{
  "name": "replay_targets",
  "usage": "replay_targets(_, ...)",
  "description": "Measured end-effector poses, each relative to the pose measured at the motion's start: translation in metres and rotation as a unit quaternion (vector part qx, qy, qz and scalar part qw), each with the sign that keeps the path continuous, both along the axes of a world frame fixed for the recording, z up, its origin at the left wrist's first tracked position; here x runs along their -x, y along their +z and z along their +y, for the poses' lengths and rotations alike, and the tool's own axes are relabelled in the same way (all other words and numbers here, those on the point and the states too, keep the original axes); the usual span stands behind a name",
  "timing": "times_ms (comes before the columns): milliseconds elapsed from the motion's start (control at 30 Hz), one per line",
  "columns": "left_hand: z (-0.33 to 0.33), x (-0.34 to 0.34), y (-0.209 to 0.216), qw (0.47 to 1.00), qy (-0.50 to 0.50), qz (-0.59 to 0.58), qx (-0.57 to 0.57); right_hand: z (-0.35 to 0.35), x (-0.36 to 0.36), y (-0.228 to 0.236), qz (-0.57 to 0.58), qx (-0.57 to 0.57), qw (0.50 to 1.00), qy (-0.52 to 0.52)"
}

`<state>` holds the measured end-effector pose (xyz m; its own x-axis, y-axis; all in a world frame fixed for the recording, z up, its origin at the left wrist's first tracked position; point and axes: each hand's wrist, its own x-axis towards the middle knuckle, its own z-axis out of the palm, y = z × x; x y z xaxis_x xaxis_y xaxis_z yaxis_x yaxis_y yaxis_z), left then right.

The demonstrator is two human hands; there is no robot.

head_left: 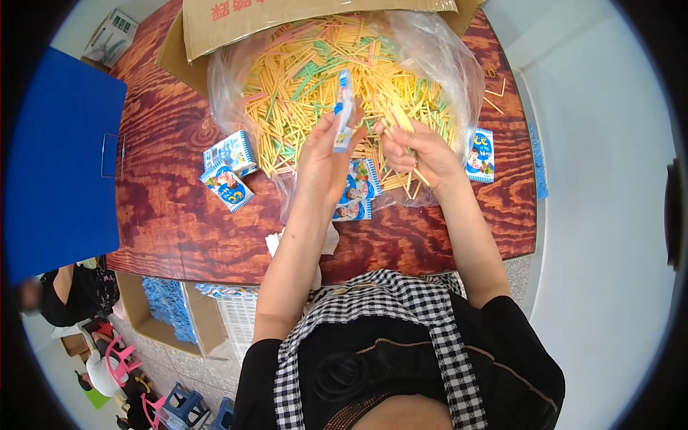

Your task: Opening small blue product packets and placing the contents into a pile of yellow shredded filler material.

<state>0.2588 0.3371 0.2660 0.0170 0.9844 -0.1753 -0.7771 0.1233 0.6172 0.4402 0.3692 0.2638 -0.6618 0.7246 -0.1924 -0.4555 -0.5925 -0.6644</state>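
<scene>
Red-brown table point(161, 229), one box point(172, 61), one bag point(469, 79) of uncountable sticks point(283, 64) — left hand point(320, 154) pinching one packet point(343, 118), right hand point(428, 152) gripping several sticks, both over the pile — at least two packets point(228, 188) left, two at the bag's near edge point(360, 180), one right point(480, 155).

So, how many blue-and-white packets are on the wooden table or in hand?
6: one packet in the left hand, two left of the clear plastic bag, two at its near edge, one to its right; overlaps may hide more.

White wall point(602, 186) right; speckled floor point(166, 364); blue stool point(186, 403).
</scene>
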Motion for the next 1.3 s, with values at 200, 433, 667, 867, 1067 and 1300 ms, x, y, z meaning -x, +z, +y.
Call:
replay_targets(200,0.021,0.018,0.008,0.955,-0.093,0.263,-0.098,-0.008,0.005,0.004,0.014,0.016,0.999,0.049)
replay_targets(433,0.024,0.036,0.009,0.955,-0.133,0.258,-0.062,-0.007,-0.004,0.004,0.012,-0.004,0.997,0.079)
replay_targets(667,0.027,0.034,0.003,0.946,0.048,0.317,-0.039,0.001,-0.007,-0.003,0.02,0.011,0.998,-0.055)
replay_targets(867,-0.004,-0.013,-0.007,0.99,0.004,-0.132,0.05,0.003,0.033,0.018,0.011,-0.09,0.972,-0.216)
replay_targets(1067,-0.003,-0.037,0.008,0.956,0.04,-0.257,0.136,-0.004,0.068,0.013,-0.126,-0.239,0.908,-0.321)
replay_targets(1300,0.007,-0.036,-0.001,0.949,0.04,-0.289,0.116,-0.008,0.063,0.006,-0.307,-0.408,0.803,-0.307)
